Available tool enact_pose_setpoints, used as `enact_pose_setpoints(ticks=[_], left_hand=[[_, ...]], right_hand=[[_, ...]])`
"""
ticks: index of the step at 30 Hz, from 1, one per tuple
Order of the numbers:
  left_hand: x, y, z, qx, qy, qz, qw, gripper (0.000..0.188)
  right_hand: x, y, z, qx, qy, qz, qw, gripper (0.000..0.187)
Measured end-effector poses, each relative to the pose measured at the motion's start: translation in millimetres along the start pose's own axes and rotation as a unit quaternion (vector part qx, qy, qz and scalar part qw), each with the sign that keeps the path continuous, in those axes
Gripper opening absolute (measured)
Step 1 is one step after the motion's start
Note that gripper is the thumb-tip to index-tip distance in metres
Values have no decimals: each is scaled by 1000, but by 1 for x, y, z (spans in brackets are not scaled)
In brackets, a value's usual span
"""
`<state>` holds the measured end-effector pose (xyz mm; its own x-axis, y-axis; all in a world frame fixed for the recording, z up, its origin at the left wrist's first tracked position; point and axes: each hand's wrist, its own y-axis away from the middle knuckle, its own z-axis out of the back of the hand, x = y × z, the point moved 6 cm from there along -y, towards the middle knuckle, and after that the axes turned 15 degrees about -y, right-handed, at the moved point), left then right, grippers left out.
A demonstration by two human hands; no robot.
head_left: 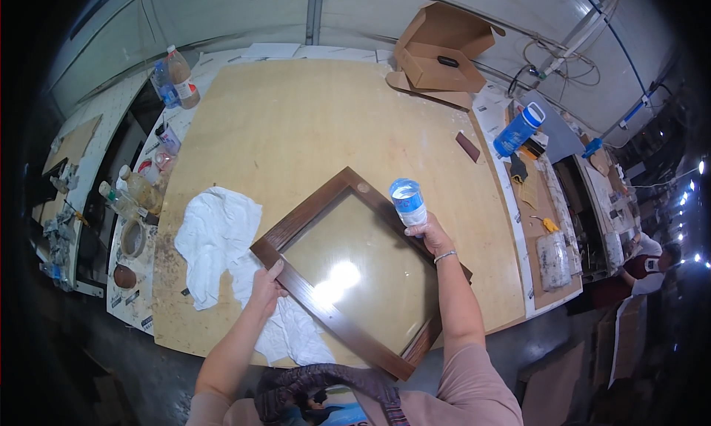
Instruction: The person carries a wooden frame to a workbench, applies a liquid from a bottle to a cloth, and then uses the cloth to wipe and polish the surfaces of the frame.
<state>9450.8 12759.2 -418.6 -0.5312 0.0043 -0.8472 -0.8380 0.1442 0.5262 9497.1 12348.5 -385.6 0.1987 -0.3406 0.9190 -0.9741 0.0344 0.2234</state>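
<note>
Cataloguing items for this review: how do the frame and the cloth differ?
Colour: the frame is brown, the cloth white.
Shape: the frame is straight-sided, the cloth crumpled.
Contact: the left hand grips the frame; no hand holds the cloth.
Shared: both show against the table.

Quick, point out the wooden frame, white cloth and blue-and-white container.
Wooden frame (304,215), head view: upper-left rail.
White cloth (216,233), head view: upper part.
Blue-and-white container (409,203), head view: side.
</note>
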Motion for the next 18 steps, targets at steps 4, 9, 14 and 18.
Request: enact_pose_setpoints(ticks=[4,9,14,18], left_hand=[[0,2,5,12,-8,10,1000,31],[21,-9,26,5,-222,64,973,54],[1,-4,23,10,-327,-17,945,56],[-6,4,37,-9,-491,17,871,50]], right_hand=[[4,1,-7,-2,8,36,999,57],[10,17,-30,44,10,42,998,56],[21,41,-73,84,-34,27,995,81],[4,41,-107,119,-46,18,992,94]])
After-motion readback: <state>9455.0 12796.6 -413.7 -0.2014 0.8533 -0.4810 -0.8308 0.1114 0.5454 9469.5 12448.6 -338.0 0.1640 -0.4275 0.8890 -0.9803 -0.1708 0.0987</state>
